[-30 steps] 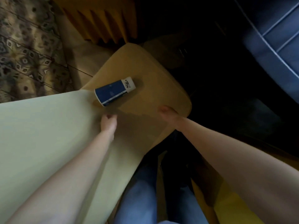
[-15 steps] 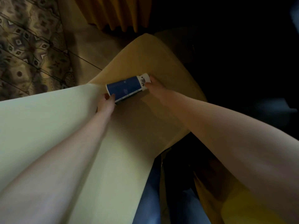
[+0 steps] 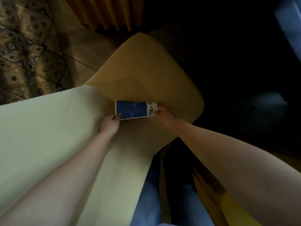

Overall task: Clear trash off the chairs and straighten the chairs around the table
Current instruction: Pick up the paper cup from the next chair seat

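Note:
A blue and white paper cup (image 3: 133,109) lies on its side over the tan chair seat (image 3: 146,69). My left hand (image 3: 110,123) grips the cup's wide open end at the lower left. My right hand (image 3: 163,114) pinches the white end on the right. Both hands hold the cup between them. The chair's pale back (image 3: 40,128) fills the left of the view, under my left forearm.
A patterned carpet (image 3: 24,54) lies on the floor at the upper left. An orange pleated curtain (image 3: 110,12) hangs at the top. Right of the chair it is dark, with a blue shape (image 3: 290,25) at the upper right. My jeans-clad legs (image 3: 154,201) stand below.
Both hands came from the seat's near part to the cup and took hold of its two ends. The cup has turned from a tilt to lie more level.

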`<state>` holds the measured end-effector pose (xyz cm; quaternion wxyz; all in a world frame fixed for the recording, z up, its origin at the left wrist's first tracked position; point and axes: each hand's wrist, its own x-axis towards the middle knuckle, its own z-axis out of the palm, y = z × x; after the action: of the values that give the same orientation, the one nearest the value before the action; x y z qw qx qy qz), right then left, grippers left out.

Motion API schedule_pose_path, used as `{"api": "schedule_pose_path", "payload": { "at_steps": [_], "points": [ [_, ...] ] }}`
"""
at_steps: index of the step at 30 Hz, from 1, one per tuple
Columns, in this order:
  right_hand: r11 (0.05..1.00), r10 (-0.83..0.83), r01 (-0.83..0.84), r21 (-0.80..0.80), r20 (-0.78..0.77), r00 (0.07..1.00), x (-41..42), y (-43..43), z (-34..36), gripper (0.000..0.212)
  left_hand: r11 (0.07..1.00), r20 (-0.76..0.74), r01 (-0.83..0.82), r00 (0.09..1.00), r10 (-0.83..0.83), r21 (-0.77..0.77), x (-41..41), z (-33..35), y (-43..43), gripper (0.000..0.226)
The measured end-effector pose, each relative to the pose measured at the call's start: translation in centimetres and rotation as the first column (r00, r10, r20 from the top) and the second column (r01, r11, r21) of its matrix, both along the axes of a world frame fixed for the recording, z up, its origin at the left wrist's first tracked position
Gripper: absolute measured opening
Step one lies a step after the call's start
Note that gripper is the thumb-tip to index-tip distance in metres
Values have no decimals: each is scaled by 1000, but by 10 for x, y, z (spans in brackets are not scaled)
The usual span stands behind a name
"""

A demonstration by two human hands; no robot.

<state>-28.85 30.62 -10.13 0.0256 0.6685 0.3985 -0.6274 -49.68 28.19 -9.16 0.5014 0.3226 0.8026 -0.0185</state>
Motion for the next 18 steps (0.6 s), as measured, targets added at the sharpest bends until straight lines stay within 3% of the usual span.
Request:
{"api": "schedule_pose_path", "payload": {
  "at_steps": [8,12,18],
  "points": [
    [995,-95,94,21,77,992,49,-42,4,11,999,-3,37,999,-37,20,54,16,-24,45],
    [988,-152,152,15,115,982,88,-70,9,20,992,22,125,992,-124,-34,83,17,-50,41],
    [942,-329,337,-4,210,921,147,-121,18,22,976,173,193,969,-174,-101,134,20,-94,28]
  ]
}}
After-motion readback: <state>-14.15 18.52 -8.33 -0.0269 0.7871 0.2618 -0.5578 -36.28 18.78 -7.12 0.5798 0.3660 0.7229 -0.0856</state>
